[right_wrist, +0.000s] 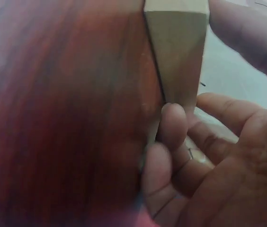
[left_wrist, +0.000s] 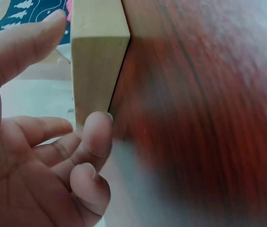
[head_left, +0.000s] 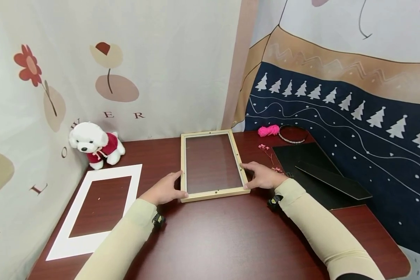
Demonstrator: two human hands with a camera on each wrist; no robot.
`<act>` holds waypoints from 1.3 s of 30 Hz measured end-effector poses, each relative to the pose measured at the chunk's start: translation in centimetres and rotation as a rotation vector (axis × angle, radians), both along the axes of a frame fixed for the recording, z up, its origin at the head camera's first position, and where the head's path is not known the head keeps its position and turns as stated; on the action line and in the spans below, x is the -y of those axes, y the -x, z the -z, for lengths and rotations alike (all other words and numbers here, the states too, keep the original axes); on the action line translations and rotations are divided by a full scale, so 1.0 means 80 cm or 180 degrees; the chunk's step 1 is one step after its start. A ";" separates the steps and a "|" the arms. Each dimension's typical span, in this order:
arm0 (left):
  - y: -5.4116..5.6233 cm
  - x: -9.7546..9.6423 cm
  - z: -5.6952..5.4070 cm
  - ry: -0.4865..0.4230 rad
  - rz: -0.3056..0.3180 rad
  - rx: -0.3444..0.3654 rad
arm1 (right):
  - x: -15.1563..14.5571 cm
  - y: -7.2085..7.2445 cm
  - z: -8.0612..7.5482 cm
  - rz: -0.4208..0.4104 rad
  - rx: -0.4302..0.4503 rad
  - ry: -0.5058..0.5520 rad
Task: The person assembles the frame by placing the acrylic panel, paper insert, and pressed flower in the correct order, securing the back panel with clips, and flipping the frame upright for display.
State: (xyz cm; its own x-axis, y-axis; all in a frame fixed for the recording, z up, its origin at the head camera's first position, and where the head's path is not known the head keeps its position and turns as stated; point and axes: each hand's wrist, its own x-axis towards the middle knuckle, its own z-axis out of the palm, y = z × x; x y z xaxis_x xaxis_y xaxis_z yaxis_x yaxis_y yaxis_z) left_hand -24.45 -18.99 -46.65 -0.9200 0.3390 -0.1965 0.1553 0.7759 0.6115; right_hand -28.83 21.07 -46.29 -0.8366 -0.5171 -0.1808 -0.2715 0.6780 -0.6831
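Observation:
A pale wooden picture frame (head_left: pixel 216 191) with a clear pane lies on the table, small dark fasteners along its rim. At its near left corner my left hand (head_left: pixel 164 188) grips the side, thumb by the corner and fingers along the outer edge. My right hand (head_left: pixel 264 175) holds the opposite side the same way near the right corner. Close up in the left wrist view, curled fingertips (left_wrist: pixel 98 135) meet the lower edge of the wood. The right wrist view shows fingertips (right_wrist: pixel 174 125) tucked against the frame's side (right_wrist: pixel 178 52).
A white mat border (head_left: pixel 80 245) lies at left, below a plush dog (head_left: pixel 98 144). At right are black backing boards (head_left: pixel 301 155), one tilted up. Pink yarn (head_left: pixel 268 130), a headband (head_left: pixel 292 141) and pink flower sprigs (head_left: pixel 264 147) sit behind. Curtains (head_left: pixel 182 70) border the table (head_left: pixel 210 241).

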 end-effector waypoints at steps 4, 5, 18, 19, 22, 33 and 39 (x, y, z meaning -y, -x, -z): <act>-0.003 0.019 -0.003 -0.0217 -0.0108 -0.0165 | 0.001 0.000 -0.001 0.0026 0.0001 -0.0105; -0.004 0.026 -0.004 -0.0258 -0.0154 -0.0218 | 0.001 0.000 -0.001 0.0033 0.0013 -0.0117; -0.044 0.162 -0.016 -0.0166 -0.1003 -0.0685 | 0.000 0.002 0.003 -0.0008 0.0141 -0.0001; -0.048 0.174 -0.016 -0.0103 -0.1061 -0.0718 | -0.001 0.003 0.003 -0.0011 0.0145 0.0013; -0.062 0.208 -0.018 -0.0023 -0.1248 -0.0696 | -0.003 0.004 0.005 0.0007 0.0164 0.0044; -0.104 0.288 -0.017 0.0169 -0.1694 -0.0163 | -0.003 0.001 0.007 0.0022 0.0195 0.0071; -0.116 0.308 -0.013 0.0459 -0.1650 -0.0153 | -0.006 0.001 0.005 0.0001 0.0190 0.0065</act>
